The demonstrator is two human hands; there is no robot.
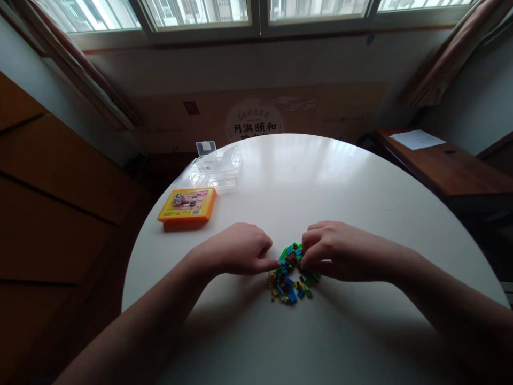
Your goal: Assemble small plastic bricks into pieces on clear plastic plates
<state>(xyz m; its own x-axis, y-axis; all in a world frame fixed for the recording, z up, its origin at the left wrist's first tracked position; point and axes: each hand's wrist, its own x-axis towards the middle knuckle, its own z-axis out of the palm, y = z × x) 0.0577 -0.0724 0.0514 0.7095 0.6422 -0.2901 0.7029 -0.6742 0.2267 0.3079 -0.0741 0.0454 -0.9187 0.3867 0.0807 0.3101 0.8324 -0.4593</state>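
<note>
A small heap of tiny building bricks (pixel 292 280), green, blue, yellow and brown, lies on the round white table (pixel 320 176) near its front. My left hand (pixel 236 248) rests curled beside the heap, its forefinger stretched out and touching the bricks on their left side. My right hand (pixel 334 250) is curled over the heap's right side, fingertips pinched among the green and brown pieces. What exactly those fingertips grip is too small to make out.
An orange box (pixel 187 206) with a printed lid lies at the table's left. Behind it stands a clear plastic compartment case (pixel 214 167) with its lid up. A wooden desk (pixel 449 166) with a paper sheet stands at the right. Windows and curtains fill the back.
</note>
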